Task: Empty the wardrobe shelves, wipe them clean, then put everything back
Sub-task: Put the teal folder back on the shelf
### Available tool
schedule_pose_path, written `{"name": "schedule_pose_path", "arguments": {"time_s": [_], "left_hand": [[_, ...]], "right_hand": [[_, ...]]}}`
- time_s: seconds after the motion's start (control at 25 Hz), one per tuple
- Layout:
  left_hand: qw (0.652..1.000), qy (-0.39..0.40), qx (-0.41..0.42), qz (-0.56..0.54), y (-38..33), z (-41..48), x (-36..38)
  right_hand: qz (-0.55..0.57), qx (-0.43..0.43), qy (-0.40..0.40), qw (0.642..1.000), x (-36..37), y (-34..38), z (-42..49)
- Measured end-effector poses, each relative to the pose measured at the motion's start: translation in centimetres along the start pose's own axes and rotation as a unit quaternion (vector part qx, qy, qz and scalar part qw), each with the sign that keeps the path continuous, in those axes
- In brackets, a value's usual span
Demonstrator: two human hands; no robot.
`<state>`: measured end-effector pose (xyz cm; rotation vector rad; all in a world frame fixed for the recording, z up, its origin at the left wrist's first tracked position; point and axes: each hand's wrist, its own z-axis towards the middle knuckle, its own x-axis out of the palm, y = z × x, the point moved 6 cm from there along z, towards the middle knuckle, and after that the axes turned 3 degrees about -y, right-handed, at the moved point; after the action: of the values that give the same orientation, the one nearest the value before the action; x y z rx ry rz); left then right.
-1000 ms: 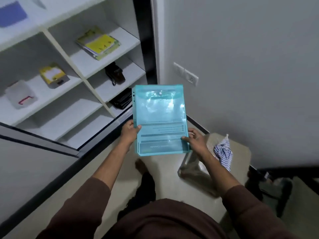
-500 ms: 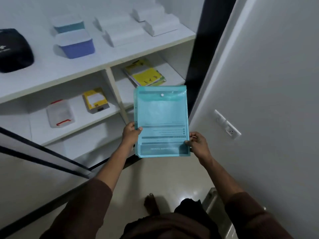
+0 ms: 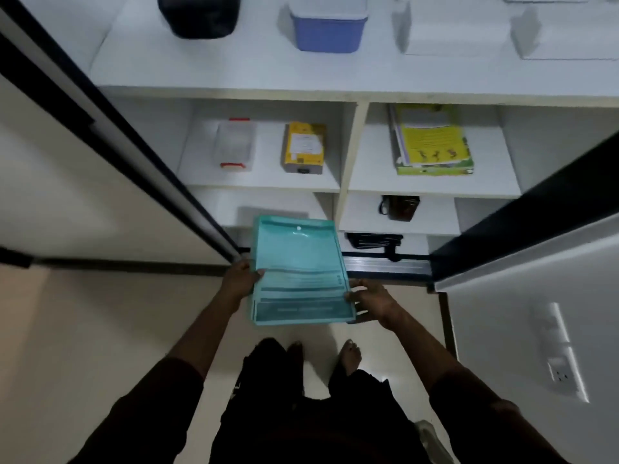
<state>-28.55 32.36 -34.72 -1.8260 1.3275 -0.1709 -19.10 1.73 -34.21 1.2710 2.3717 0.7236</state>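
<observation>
I've got the teal snap-button document folder (image 3: 299, 272) in both hands, held out in front of the open wardrobe. Left hand (image 3: 238, 279) pinches its left long edge, thumb on top. Right hand (image 3: 370, 301) grips the right edge near the bottom corner, fingers curled under. Folder's long axis points away from me, straight at the shelves, snap flap leading.

Relation that matters: the folder's far edge overlaps the front lip of the lower-left shelf (image 3: 268, 205), which looks bare apart from a grey patch I can't identify. My guess is that's the target, dead ahead and below hand level. Left hand is slightly nearer the opening. Next move looks like a forward-and-down slide, flap end first, keeping clear of the centre divider (image 3: 346, 155) on the right.
</observation>
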Motion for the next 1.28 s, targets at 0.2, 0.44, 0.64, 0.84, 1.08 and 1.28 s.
{"name": "schedule_pose_path", "arguments": {"time_s": [0.2,0.44,0.64,0.84,1.08,1.28], "left_hand": [[0.998,-0.031,-0.041,-0.024,2.5,2.2,-3.8],[0.992,0.049,-0.078,-0.080,2.1,10.4,-5.0],[0.973,0.188,-0.131,0.017,6.4,18.7,-4.7],[0.958,0.239,-0.157,-0.007,10.7,25.2,-3.1],[0.961,0.209,-0.155,-0.092,15.7,30.7,-0.3],[0.985,0.039,-0.071,-0.155,14.8,36.4,0.8]], "right_hand": [[0.000,0.042,0.052,0.998,4.0,0.6,2.1],[0.075,0.015,-0.072,0.994,8.2,2.4,8.7],[0.098,0.013,-0.111,0.989,11.8,1.2,18.1],[0.114,-0.020,-0.143,0.983,13.1,-3.0,25.9],[0.168,-0.045,-0.167,0.971,13.4,-5.2,33.2],[0.265,-0.068,-0.181,0.945,13.7,-1.0,39.4]]}}
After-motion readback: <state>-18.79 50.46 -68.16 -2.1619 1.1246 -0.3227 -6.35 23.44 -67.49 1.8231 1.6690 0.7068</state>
